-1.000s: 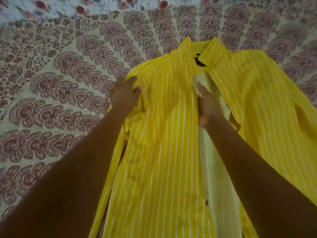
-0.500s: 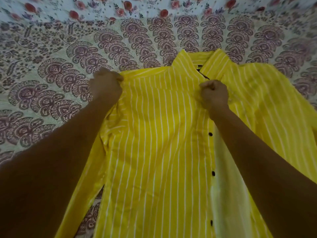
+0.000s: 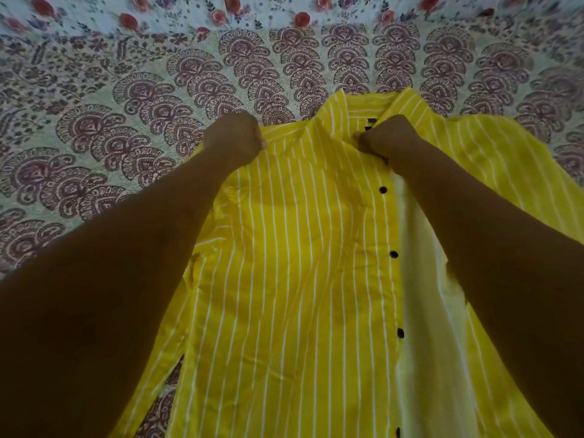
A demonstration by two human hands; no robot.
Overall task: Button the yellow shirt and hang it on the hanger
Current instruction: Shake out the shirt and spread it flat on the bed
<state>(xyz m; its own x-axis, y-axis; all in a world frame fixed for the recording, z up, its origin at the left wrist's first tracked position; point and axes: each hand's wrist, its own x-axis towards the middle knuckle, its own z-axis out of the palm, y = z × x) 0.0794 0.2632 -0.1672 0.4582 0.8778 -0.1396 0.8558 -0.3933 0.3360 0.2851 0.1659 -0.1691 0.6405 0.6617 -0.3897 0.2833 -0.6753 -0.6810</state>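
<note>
**Q:** Where is the yellow shirt (image 3: 300, 279), and how does it lie?

**A:** It lies front up on the patterned bedspread (image 3: 126, 121), with the collar (image 3: 344, 109) at the far end. The front is not fastened. One striped panel lies flat in the middle, with four dark buttons (image 3: 393, 254) in a row down its edge. Just beside that edge the pale inner side of the cloth (image 3: 420, 311) shows. The other panel lies under and beyond the right forearm.

**Q:** What is the state of each hand?

**A:** The left hand (image 3: 234, 140) is closed into a fist, its fingers curled on the cloth at the shoulder of the flat panel. The right hand (image 3: 388, 137) is also a fist, gripping the top of the button edge just below the collar, near a small dark label (image 3: 369, 123). The fingertips of both hands are hidden under the knuckles.

**Q:** What differs from the earlier pictures?

**A:** One second ago the panel was raised and slack, and the front stood wide open. Half a second ago it was down, with the left hand out at the shoulder's outer edge. Now the left hand sits nearer the collar. The right hand has moved up the button edge, so the top button, then covered by the hand, is in view. The panel lies smoother.
</note>
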